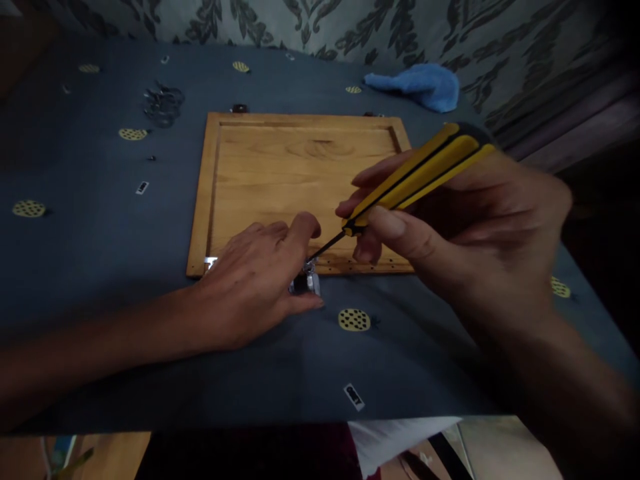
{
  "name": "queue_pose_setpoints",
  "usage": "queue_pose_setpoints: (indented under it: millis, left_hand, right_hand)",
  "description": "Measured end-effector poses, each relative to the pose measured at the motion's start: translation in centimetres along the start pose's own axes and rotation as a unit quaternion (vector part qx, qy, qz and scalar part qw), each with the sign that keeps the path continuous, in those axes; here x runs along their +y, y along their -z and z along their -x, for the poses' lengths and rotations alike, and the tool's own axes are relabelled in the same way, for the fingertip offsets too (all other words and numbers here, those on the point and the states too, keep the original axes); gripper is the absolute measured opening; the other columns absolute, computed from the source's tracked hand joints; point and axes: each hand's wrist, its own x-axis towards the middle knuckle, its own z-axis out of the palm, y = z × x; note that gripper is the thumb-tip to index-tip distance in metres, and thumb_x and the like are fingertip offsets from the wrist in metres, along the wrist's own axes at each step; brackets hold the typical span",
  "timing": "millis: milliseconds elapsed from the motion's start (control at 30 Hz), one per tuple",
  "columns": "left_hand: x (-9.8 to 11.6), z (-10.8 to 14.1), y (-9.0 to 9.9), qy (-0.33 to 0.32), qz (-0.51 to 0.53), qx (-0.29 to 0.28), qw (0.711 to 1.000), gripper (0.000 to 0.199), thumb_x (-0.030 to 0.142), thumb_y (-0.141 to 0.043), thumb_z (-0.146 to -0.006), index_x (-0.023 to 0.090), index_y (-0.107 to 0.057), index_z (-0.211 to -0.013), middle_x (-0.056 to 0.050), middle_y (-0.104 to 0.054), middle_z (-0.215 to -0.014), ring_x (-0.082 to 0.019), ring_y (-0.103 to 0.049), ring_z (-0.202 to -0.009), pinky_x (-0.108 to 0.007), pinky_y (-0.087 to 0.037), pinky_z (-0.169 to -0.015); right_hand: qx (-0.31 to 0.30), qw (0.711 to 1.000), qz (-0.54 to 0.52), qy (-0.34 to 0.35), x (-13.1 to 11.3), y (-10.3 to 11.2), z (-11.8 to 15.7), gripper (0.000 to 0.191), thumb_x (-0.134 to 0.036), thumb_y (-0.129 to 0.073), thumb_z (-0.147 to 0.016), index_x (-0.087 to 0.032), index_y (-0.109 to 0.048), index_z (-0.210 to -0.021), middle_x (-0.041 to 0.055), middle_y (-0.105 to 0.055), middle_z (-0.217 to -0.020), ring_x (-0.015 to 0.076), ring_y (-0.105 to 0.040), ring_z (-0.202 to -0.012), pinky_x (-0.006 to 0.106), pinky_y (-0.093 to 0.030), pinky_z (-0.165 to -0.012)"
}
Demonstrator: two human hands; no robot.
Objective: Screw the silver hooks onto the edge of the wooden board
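Note:
A yellow and black screwdriver [415,177] is held in my right hand [480,227], its shaft slanting down to the left. The tip meets a metal fitting [311,277] at the near edge of a framed wooden panel [300,173]. Over that near edge lies my left hand [255,280], its thumb and forefinger around the fitting, partly hiding it. Another bit of shiny metal [211,264] shows at the panel's near left corner, beside my left hand. Small dark holes run along the near edge to the right.
A blue cloth [425,87] lies at the back right of the dark tablecloth [90,233]. Several small metal pieces [163,103] sit at the back left, with a small screw [152,158] nearer. Two dark fittings [240,108] show behind the panel.

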Motion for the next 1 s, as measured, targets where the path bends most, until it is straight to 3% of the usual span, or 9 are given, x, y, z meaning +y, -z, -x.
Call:
queue_pose_setpoints:
  millis: [133, 300, 400, 600, 700, 800, 933, 1000]
  left_hand:
    - [0.1, -0.1, 0.1, 0.001, -0.008, -0.005, 1.000, 0.050, 0.036, -0.077, -0.081, 0.022, -0.043, -0.115, -0.001, -0.065, -0.092, -0.023, -0.065, -0.087, -0.036, -0.050, -0.080]
    - [0.2, -0.1, 0.2, 0.003, -0.005, -0.005, 1.000, 0.053, 0.037, -0.078, -0.079, 0.020, -0.044, -0.116, -0.002, -0.066, -0.092, -0.024, -0.065, -0.083, -0.036, -0.050, -0.076]
    - [0.2, -0.1, 0.2, 0.008, -0.002, -0.005, 1.000, 0.057, 0.040, -0.079, -0.078, 0.021, -0.044, -0.119, -0.003, -0.066, -0.094, -0.024, -0.065, -0.083, -0.036, -0.050, -0.074]
    - [0.1, -0.1, 0.1, 0.012, -0.011, -0.007, 1.000, 0.057, 0.042, -0.077, -0.080, 0.020, -0.044, -0.120, -0.004, -0.066, -0.094, -0.025, -0.065, -0.085, -0.035, -0.050, -0.072]
    - [0.0, -0.1, 0.1, 0.001, 0.000, -0.003, 1.000, 0.058, 0.044, -0.076, -0.080, 0.019, -0.043, -0.122, -0.004, -0.066, -0.095, -0.025, -0.066, -0.087, -0.034, -0.049, -0.072]
    - [0.0, -0.1, 0.3, 0.009, -0.004, -0.010, 1.000, 0.060, 0.047, -0.075, -0.080, 0.020, -0.044, -0.123, -0.004, -0.067, -0.095, -0.026, -0.067, -0.088, -0.034, -0.048, -0.071]
    - [0.2, 0.0, 0.6, 0.020, 0.009, -0.024, 0.999, 0.060, 0.041, -0.077, -0.079, 0.019, -0.044, -0.123, -0.005, -0.068, -0.100, -0.026, -0.067, -0.092, -0.036, -0.048, -0.077]
    - [0.3, 0.0, 0.7, 0.029, 0.027, -0.031, 0.999, 0.058, 0.038, -0.077, -0.079, 0.020, -0.043, -0.122, -0.004, -0.069, -0.101, -0.026, -0.066, -0.095, -0.037, -0.047, -0.079]
  right_hand:
    - [-0.037, 0.999, -0.001, -0.004, 0.0, 0.3, 0.0, 0.015, -0.025, -0.074, -0.086, -0.031, -0.079, -0.099, -0.0033, -0.076, -0.108, 0.0088, -0.068, -0.057, 0.024, -0.061, -0.055]
    - [-0.005, 1.000, -0.029, 0.009, -0.1, -0.6, -0.3, 0.008, -0.023, -0.084, -0.076, -0.026, -0.079, -0.081, -0.0024, -0.074, -0.076, 0.0102, -0.064, -0.048, 0.021, -0.058, -0.044]
    - [-0.004, 0.999, -0.047, 0.021, 0.0, -0.8, -0.3, 0.007, -0.023, -0.083, -0.076, -0.024, -0.076, -0.077, -0.0033, -0.070, -0.066, 0.0094, -0.062, -0.045, 0.019, -0.054, -0.039]
    - [-0.054, 0.997, -0.036, -0.031, -0.2, 0.0, -0.2, 0.014, -0.023, -0.079, -0.081, -0.025, -0.077, -0.095, -0.0026, -0.076, -0.088, 0.0098, -0.068, -0.054, 0.023, -0.062, -0.051]
    - [-0.078, 0.996, -0.040, -0.027, -0.2, -0.1, -0.2, 0.012, -0.022, -0.080, -0.079, -0.022, -0.078, -0.090, -0.0016, -0.076, -0.085, 0.0083, -0.064, -0.050, 0.021, -0.059, -0.047]
    - [-0.027, 0.998, -0.048, -0.001, 0.0, -0.4, 0.0, 0.010, -0.022, -0.082, -0.077, -0.023, -0.077, -0.085, -0.0035, -0.073, -0.077, 0.0081, -0.063, -0.048, 0.020, -0.054, -0.044]
    - [0.102, 0.993, -0.045, 0.023, 0.4, -0.5, 1.3, 0.008, -0.025, -0.080, -0.080, -0.025, -0.075, -0.086, -0.0042, -0.071, -0.078, 0.0083, -0.060, -0.048, 0.023, -0.050, -0.044]
    - [0.160, 0.987, -0.027, 0.002, 0.6, -0.1, 2.6, 0.014, -0.034, -0.081, -0.080, -0.025, -0.073, -0.087, -0.0041, -0.069, -0.077, 0.0088, -0.059, -0.047, 0.025, -0.048, -0.046]
